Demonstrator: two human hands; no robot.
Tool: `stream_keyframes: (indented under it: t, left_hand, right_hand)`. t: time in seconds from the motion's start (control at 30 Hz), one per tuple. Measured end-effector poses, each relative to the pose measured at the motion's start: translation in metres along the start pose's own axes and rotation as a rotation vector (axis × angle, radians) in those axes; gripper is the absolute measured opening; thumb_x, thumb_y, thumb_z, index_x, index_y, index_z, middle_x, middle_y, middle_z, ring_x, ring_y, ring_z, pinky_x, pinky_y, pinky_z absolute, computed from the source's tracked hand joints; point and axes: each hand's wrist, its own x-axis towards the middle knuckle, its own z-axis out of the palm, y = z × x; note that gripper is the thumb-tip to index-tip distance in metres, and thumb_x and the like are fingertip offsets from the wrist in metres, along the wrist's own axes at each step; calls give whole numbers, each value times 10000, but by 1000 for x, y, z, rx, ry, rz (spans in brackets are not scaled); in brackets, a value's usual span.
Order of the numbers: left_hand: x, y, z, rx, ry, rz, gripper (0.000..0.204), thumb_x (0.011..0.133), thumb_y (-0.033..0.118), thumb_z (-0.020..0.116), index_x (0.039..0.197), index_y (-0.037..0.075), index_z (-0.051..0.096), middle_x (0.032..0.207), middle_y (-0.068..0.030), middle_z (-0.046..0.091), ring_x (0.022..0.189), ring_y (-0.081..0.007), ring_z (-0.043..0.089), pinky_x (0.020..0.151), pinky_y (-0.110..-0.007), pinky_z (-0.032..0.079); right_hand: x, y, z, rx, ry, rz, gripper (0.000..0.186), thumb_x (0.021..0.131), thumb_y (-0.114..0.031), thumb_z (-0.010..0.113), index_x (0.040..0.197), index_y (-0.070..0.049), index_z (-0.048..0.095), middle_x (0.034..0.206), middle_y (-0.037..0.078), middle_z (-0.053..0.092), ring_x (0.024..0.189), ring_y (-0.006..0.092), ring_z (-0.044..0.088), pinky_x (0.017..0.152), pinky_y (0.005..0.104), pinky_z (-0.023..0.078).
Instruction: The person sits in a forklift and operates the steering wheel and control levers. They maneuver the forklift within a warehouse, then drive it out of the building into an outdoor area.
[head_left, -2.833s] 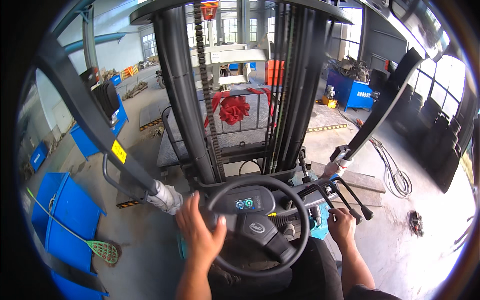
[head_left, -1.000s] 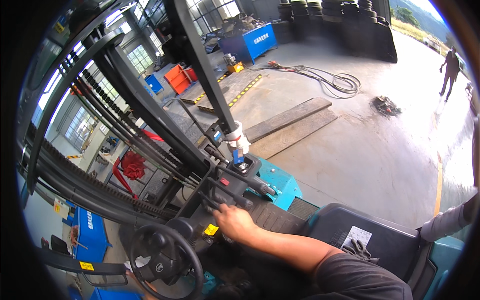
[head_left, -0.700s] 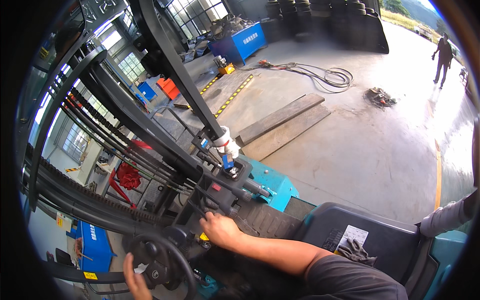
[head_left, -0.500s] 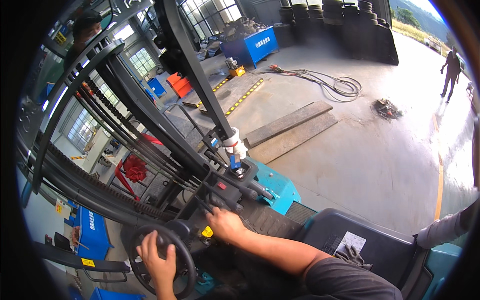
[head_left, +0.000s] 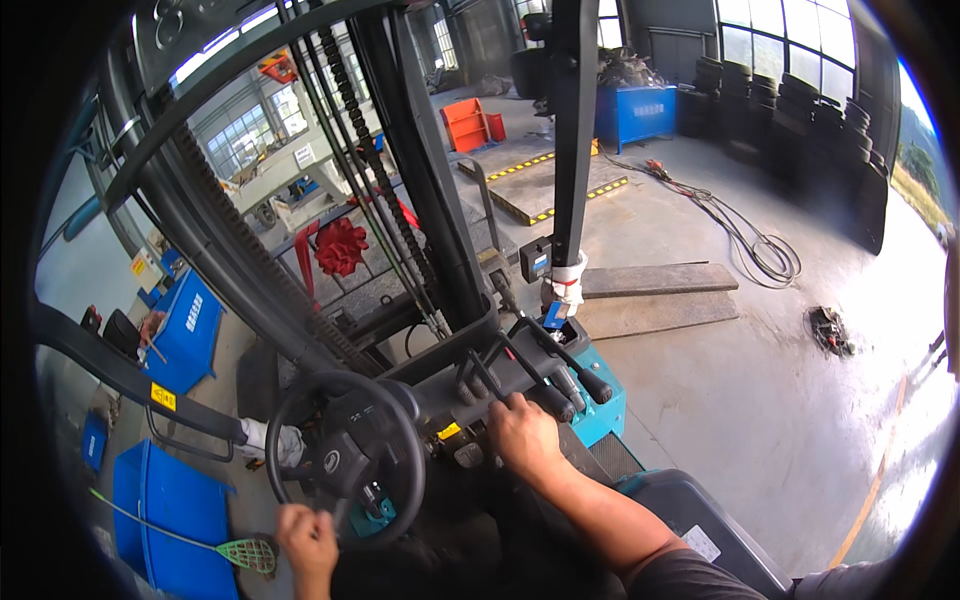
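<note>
I am at the controls of a forklift. My left hand (head_left: pixel 308 540) is curled closed at the lower rim of the black steering wheel (head_left: pixel 402 430); the wheel's lower edge is partly hidden behind it. With its fingers wrapped round the top of a black control lever (head_left: pixel 482 362), my right hand (head_left: pixel 525 437) rests on the console. More black-knobbed levers (head_left: pixel 595 386) stand just to the right of that hand. Below the wheel hub, a key area on the column is too dark to make out.
The dark mast (head_left: pixel 415 170) with its chains rises ahead, a red cloth rosette (head_left: pixel 341 246) behind it. Two flat planks (head_left: pixel 655 315) lie on the floor at right, with a coiled cable (head_left: pixel 775 262) beyond. Blue bins (head_left: pixel 190 330) stand at left. Stacked tyres (head_left: pixel 790 115) line the back.
The view has swung, so the machine sits more upright in it. My left hand has gone from the wheel's upper part to its lower rim. My right hand stays on the levers.
</note>
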Motion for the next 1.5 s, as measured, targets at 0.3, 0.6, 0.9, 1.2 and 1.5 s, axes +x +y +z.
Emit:
stream_keyframes:
  t: [0.3,0.6,0.9,1.2,1.5]
  left_hand:
    - [3,-47,7,171,79,-72,203,926,44,644,761,0,533,785,-168,547,776,-412,547,678,-521,427]
    - [3,-44,14,114,208,3,175,945,38,630,789,-22,576,797,-175,586,777,-403,582,681,-507,459]
    - [-1,-45,16,125,201,24,196,957,33,618,784,-31,551,786,-187,563,770,-411,559,666,-515,432]
    - [0,-63,12,156,186,48,221,956,39,622,765,-26,532,767,-189,542,761,-419,550,677,-521,426]
    - [-3,-82,6,130,171,29,165,949,42,630,805,-17,575,816,-183,589,803,-416,575,705,-516,450]
  right_hand:
    - [5,-2,-3,-26,68,-11,116,893,-211,755,870,-100,728,857,122,659,748,343,713,646,458,593]
    - [3,3,0,-30,24,-20,88,892,-170,710,880,-86,733,880,141,674,754,365,722,668,471,604]
    - [4,3,0,-11,-2,-23,87,896,-148,685,899,-81,741,880,154,671,741,373,719,658,469,604]
    - [0,-8,8,18,43,-1,99,906,-168,683,861,-82,704,865,151,663,729,370,718,655,474,604]
    - [-9,-31,13,18,72,-20,135,941,-191,679,867,-78,683,882,155,655,765,349,719,661,457,601]
